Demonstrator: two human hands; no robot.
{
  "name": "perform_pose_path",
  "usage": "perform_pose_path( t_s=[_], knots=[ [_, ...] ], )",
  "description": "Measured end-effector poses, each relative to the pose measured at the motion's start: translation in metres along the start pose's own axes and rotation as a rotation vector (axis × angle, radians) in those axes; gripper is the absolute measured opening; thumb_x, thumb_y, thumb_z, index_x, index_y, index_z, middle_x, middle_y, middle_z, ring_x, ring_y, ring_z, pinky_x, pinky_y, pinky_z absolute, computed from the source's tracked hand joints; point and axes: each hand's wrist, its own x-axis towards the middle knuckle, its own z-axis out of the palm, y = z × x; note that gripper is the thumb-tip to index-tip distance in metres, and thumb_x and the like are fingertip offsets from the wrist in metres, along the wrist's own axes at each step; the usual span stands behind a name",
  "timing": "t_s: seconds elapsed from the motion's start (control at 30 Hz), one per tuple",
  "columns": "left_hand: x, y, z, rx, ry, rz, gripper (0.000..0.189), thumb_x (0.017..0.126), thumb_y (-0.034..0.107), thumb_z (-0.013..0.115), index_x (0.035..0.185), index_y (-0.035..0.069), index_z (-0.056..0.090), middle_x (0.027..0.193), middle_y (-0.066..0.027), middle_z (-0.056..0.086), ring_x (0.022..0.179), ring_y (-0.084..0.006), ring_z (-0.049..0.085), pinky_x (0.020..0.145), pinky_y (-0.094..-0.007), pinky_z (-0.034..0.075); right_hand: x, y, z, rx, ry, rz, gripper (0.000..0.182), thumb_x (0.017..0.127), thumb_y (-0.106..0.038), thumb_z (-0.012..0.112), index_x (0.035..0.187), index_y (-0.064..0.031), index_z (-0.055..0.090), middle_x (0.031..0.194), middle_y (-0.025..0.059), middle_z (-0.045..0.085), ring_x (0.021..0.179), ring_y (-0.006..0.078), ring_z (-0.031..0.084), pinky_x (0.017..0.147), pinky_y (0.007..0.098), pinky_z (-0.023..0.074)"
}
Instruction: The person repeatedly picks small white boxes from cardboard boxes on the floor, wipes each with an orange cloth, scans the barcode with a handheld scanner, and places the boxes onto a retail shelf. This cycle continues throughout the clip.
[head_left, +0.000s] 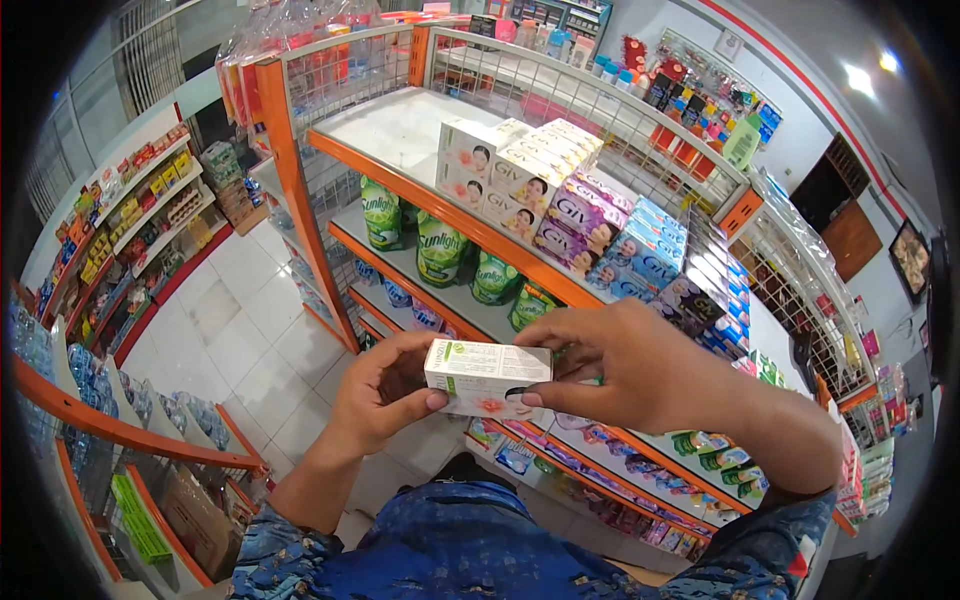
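Note:
Between both hands, in front of my chest, is a white soap box (487, 379) with printed text, green marks and a red flower picture. My left hand (382, 394) grips its left end, thumb on the front side. At the right end my right hand (607, 367) holds it, thumb pressed on the front face. Beyond the hands, white soap boxes (463, 166) of similar print stand stacked on the top shelf (382, 124). Beside them are stacks of Giv soap in white (525, 176), purple (577, 221), blue (641, 247) and black (694, 292) boxes.
Green Sunlight pouches (442, 251) stand on the shelf below, behind an orange shelf edge (450, 217). A wire mesh panel (585, 90) backs the top shelf. Snack shelves (142, 202) stand across the tiled floor (247, 337); an orange-edged rack (127, 427) with bottles is at left.

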Motion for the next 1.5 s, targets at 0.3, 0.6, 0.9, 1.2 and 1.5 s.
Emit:
perform_pose_path(
  t_s=[0.3, 0.6, 0.9, 1.2, 1.5],
  knots=[
    [0.093, 0.049, -0.028, 0.236, 0.019, 0.225, 0.053, 0.092, 0.001, 0.075, 0.140, -0.003, 0.054, 0.131, -0.0141, 0.067, 0.123, -0.0218, 0.064, 0.101, -0.0352, 0.056, 0.072, -0.019, -0.080, -0.430, 0.029, -0.284, 0.041, 0.092, -0.033, 0.074, 0.112, 0.0025, 0.073, 0.103, 0.0245, 0.074, 0.103, 0.0391, 0.070, 0.092, 0.0463, 0.0535],
    [0.196, 0.059, -0.081, 0.335, 0.150, 0.335, 0.063, 0.093, 0.016, 0.080, 0.148, 0.001, 0.053, 0.139, -0.0138, 0.062, 0.129, -0.0233, 0.060, 0.101, -0.0364, 0.054, 0.158, -0.023, -0.140, -0.638, 0.225, -0.229, 0.038, 0.080, -0.022, 0.079, 0.108, 0.0027, 0.075, 0.100, 0.0175, 0.073, 0.091, 0.0275, 0.073, 0.086, 0.0364, 0.0585],
    [0.280, -0.009, -0.168, 0.473, 0.055, 0.195, 0.047, 0.094, 0.022, 0.079, 0.135, 0.004, 0.063, 0.131, -0.0108, 0.066, 0.119, -0.0204, 0.062, 0.100, -0.0374, 0.052, 0.233, 0.021, -0.198, -0.627, 0.399, 0.080, 0.037, 0.079, -0.021, 0.076, 0.102, 0.0067, 0.070, 0.099, 0.0200, 0.074, 0.092, 0.0290, 0.072, 0.084, 0.0373, 0.0566],
    [0.328, -0.035, -0.197, 0.319, -0.170, 0.060, 0.051, 0.104, 0.032, 0.064, 0.145, 0.003, 0.055, 0.140, -0.0109, 0.060, 0.124, -0.0213, 0.056, 0.105, -0.0377, 0.047, 0.302, 0.073, -0.189, -0.596, 0.133, 0.269, 0.044, 0.080, -0.027, 0.082, 0.108, 0.0065, 0.073, 0.100, 0.0211, 0.076, 0.093, 0.0312, 0.075, 0.084, 0.0385, 0.0577],
    [0.344, -0.041, -0.206, 0.477, -0.413, 0.178, 0.062, 0.105, 0.037, 0.061, 0.157, 0.006, 0.045, 0.155, -0.0176, 0.051, 0.134, -0.0302, 0.054, 0.111, -0.0426, 0.044, 0.312, 0.078, -0.178, -0.539, -0.003, 0.398, 0.046, 0.082, -0.031, 0.085, 0.110, 0.0040, 0.074, 0.102, 0.0210, 0.077, 0.095, 0.0307, 0.076, 0.084, 0.0394, 0.0585]
  ],
)
